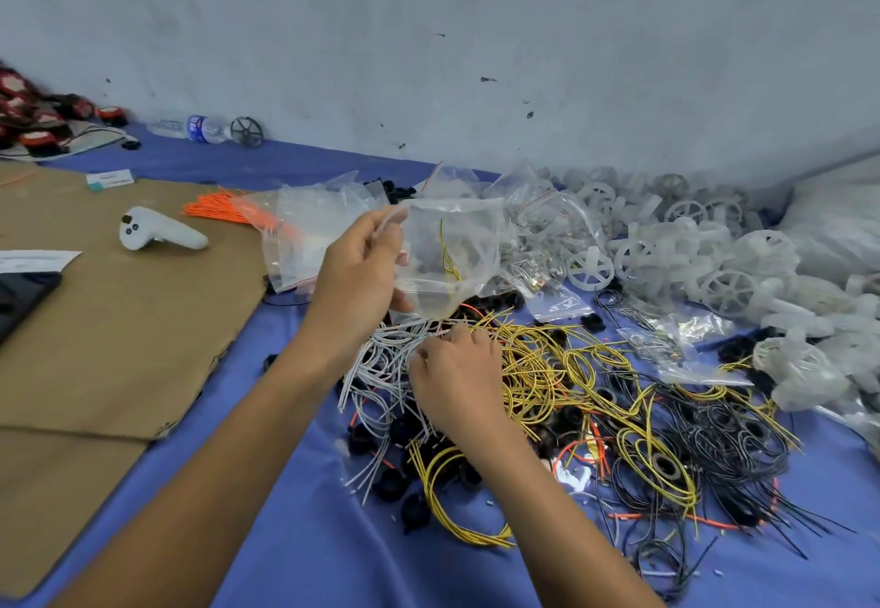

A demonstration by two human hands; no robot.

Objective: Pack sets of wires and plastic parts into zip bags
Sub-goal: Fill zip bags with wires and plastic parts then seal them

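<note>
My left hand (355, 269) holds up a clear zip bag (447, 250) by its mouth; a yellow wire and a dark part show inside it. Below it, my right hand (457, 383) is down in the wire pile, its fingers pinching white wires (381, 359). Yellow wires (562, 369) lie tangled to the right, with black wires (728, 445) and a few orange ones beyond. Black plastic parts (395, 483) are scattered under the wires. White plastic wheels (676, 250) are heaped at the back right.
Empty zip bags (314, 231) and filled ones (562, 298) lie behind the pile on the blue cloth (295, 536). Brown cardboard (109, 321) at left carries a white controller (159, 228) and orange wires (219, 205). A water bottle (200, 127) lies by the wall.
</note>
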